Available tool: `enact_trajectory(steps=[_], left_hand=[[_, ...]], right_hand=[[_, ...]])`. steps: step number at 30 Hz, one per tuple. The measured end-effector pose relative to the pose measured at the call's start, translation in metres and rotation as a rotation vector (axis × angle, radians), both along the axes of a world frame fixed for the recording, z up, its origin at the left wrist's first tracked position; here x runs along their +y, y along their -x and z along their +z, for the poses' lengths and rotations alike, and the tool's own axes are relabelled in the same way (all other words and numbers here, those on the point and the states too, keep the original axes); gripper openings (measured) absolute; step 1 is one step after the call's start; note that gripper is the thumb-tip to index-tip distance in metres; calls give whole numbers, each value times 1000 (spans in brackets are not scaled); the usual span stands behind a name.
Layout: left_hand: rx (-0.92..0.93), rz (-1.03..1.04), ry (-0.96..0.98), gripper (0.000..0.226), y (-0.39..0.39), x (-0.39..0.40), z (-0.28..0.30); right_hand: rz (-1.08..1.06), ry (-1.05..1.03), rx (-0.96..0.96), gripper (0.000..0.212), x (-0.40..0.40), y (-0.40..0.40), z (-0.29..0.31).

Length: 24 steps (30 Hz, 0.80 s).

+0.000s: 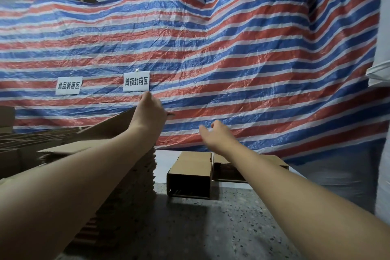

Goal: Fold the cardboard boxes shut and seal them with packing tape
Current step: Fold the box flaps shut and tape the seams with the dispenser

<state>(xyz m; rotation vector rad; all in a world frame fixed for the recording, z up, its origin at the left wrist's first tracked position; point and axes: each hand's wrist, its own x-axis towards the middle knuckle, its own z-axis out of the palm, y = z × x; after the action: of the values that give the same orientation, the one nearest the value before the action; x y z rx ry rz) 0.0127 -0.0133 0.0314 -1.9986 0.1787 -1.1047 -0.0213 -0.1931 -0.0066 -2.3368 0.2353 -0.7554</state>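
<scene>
The left hand (148,112) reaches up to the raised far edge of the top flat (109,126) on the cardboard stack (130,177) at left; its fingers are hidden behind the hand, so I cannot tell whether the grip has closed on the flat. The right hand (217,135) hovers with fingers loose, holding nothing. Two formed boxes (190,175) lie on their sides on the counter (211,228), below and just left of the right hand, open ends toward the person. The right hand is nearer them. No tape is in view.

Flat-cardboard stack (130,186) left (floor (211,228) open)
</scene>
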Motion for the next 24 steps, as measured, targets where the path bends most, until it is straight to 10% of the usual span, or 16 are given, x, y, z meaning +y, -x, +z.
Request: enact_trajectory(steps=[19, 24], left_hand=[[58, -1121, 551, 21, 52, -49, 43], [166, -1241, 1158, 64, 31, -50, 8]], right_hand=[[-3, -785, -483, 76, -90, 53, 45], [-16, -785, -473, 60, -92, 66, 27]])
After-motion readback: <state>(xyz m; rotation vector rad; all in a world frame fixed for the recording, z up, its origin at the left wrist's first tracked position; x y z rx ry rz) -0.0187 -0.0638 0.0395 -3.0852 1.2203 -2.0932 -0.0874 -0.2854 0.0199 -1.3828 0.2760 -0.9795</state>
